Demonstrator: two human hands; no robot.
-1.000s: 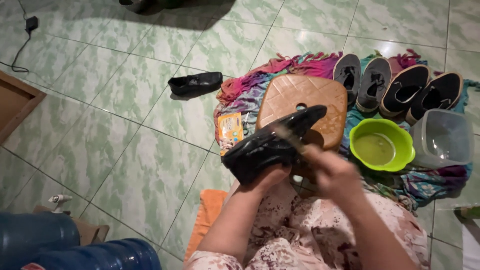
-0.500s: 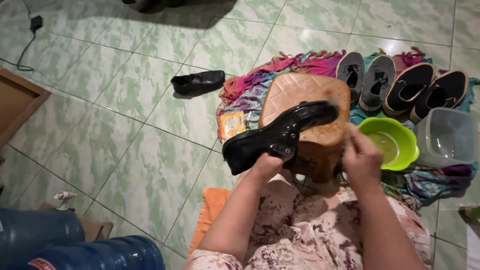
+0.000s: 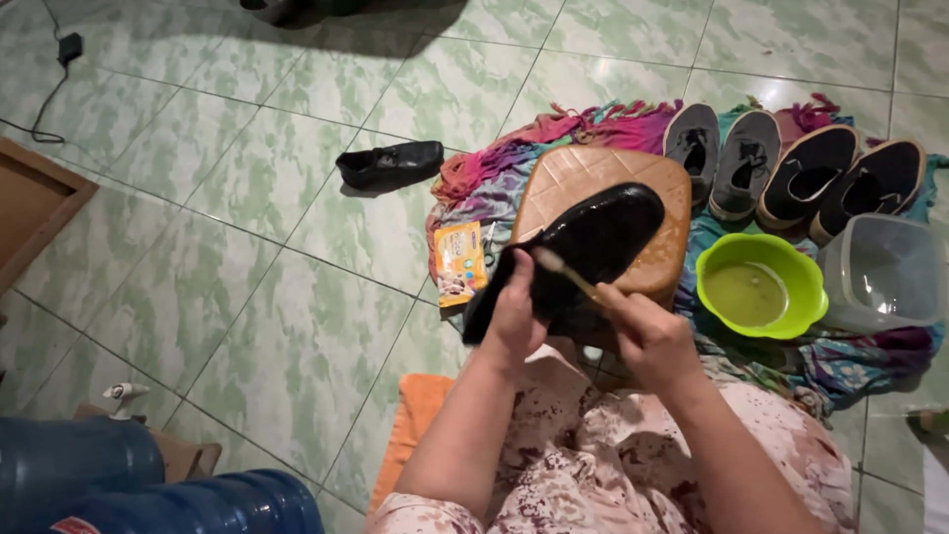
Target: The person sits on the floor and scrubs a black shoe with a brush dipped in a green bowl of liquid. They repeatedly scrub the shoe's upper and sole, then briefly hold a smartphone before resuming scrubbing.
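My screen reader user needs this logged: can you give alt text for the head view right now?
A person's left hand grips a wet black shoe over a brown stool while the right hand works a small brush against it. Beside them sit a green bowl of liquid, a clear tub and four more shoes on a colourful cloth.

orange-yellow packet (image 3: 461,261) — flat, on cloth (image 3: 474,188)

Glossy green marbled floor tiles (image 3: 247,297), wooden furniture edge (image 3: 35,213) at nine o'clock; blue water jugs (image 3: 119,485) at seven o'clock
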